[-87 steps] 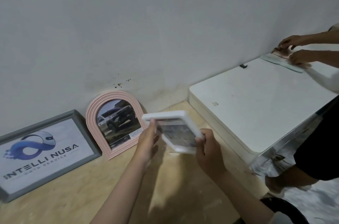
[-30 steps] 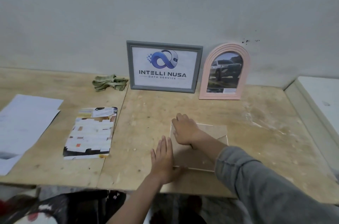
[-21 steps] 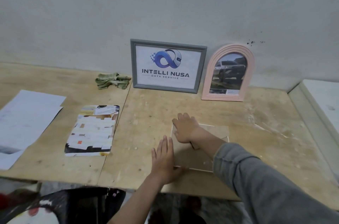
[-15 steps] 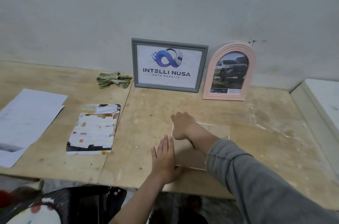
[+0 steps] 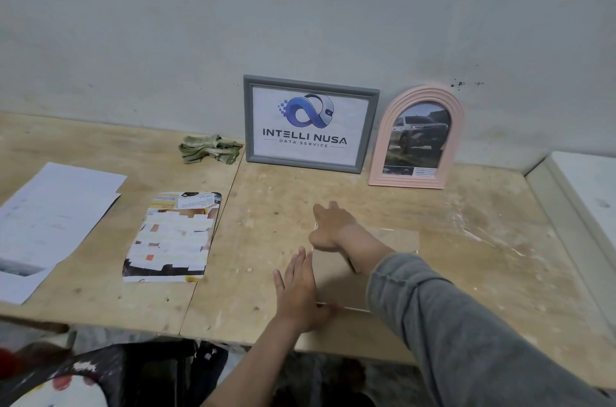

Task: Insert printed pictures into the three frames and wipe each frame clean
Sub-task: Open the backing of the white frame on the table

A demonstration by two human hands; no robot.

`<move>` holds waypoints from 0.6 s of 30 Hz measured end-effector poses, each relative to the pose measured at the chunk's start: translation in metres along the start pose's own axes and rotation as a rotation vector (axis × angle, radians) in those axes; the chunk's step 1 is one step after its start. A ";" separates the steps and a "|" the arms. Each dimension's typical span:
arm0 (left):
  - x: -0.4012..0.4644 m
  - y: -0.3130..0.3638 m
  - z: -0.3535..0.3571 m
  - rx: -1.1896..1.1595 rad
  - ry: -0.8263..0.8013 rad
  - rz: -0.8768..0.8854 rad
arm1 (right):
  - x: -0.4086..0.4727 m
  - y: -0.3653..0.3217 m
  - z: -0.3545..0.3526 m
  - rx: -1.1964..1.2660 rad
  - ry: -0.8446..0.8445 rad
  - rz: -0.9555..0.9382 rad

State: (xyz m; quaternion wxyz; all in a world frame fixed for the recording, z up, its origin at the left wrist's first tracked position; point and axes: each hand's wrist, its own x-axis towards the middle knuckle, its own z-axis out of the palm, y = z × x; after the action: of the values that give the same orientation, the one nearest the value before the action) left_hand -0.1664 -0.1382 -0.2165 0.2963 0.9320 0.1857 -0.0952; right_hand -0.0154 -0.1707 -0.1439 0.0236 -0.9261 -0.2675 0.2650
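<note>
So the third frame (image 5: 366, 260) lies face down near the table's (image 5: 500, 256) front edge, brown backing up. Left hand (image 5: 298, 290) rests flat at its left edge, fingers straight; right hand (image 5: 330, 226) presses the far corner, fingers hard to read. I'd press evenly so the board seats. Grey frame (image 5: 311, 123) and pink arch (image 5: 416, 136) lean on the wall.

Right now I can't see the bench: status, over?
Left hand flat, right hand curled, both on face-down white frame. Grey frame, pink arched frame filled. Nothing blocking.
</note>
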 end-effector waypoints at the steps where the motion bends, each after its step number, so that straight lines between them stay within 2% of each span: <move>1: 0.000 0.000 0.000 -0.002 0.009 0.002 | -0.001 0.001 -0.002 0.015 -0.003 -0.012; 11: -0.004 -0.001 -0.002 -0.039 0.041 0.028 | -0.011 0.015 -0.029 0.223 -0.121 -0.095; 15: -0.004 -0.002 -0.002 -0.060 0.044 0.030 | -0.011 0.020 -0.013 0.412 -0.070 -0.056; 18: -0.004 -0.001 -0.002 -0.061 0.038 0.032 | -0.012 0.029 0.013 0.360 0.074 -0.071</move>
State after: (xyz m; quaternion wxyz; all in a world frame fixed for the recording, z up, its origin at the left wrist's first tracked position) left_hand -0.1707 -0.1371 -0.2143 0.3228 0.9269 0.1793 -0.0672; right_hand -0.0168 -0.2027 -0.1550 0.2080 -0.9062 -0.2470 0.2731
